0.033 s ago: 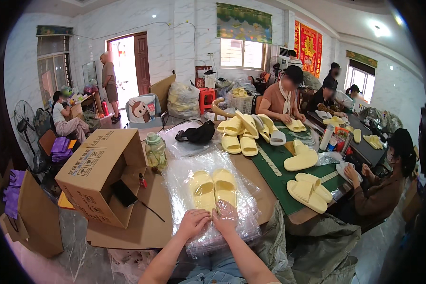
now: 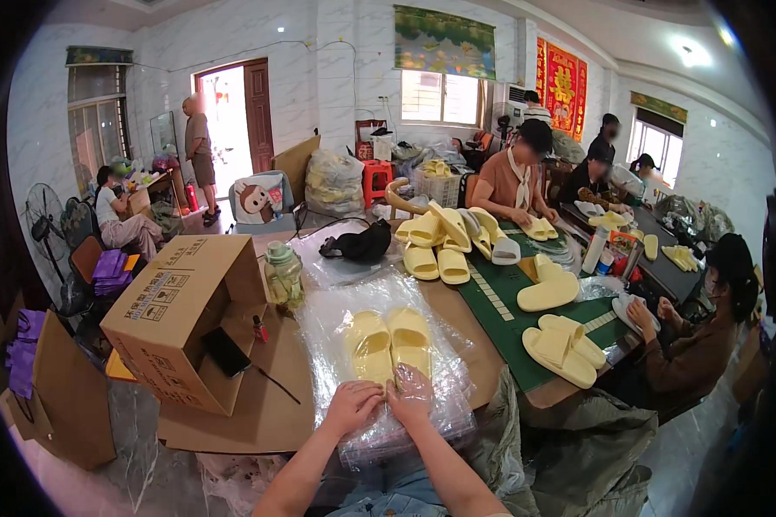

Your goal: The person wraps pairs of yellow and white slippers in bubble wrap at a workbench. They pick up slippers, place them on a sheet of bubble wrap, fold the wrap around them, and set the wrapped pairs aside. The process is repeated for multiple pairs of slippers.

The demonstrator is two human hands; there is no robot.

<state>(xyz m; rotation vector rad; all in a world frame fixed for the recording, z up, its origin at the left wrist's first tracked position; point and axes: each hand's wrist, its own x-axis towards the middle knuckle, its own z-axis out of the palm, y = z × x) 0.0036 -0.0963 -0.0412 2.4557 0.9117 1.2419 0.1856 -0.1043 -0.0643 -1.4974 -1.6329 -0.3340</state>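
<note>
A pair of pale yellow slippers, the left slipper (image 2: 370,346) and the right slipper (image 2: 409,338), lies side by side on a stack of clear plastic bags (image 2: 328,332), toes pointing away from me. Clear film shines over part of the pair. My left hand (image 2: 354,407) is closed at the heel end of the left slipper, fingers pressed together. Close beside it, my right hand (image 2: 410,400) grips the heel of the right slipper, its fingers partly under the shiny film. The two hands almost touch at the thumbs.
An open cardboard box (image 2: 177,323) lies on its side at left, a black phone (image 2: 225,351) at its mouth. Behind stand a green bottle (image 2: 283,271) and a black cloth bag (image 2: 358,241). More yellow slippers (image 2: 440,237) pile up near a green mat (image 2: 490,302). Co-workers sit at right.
</note>
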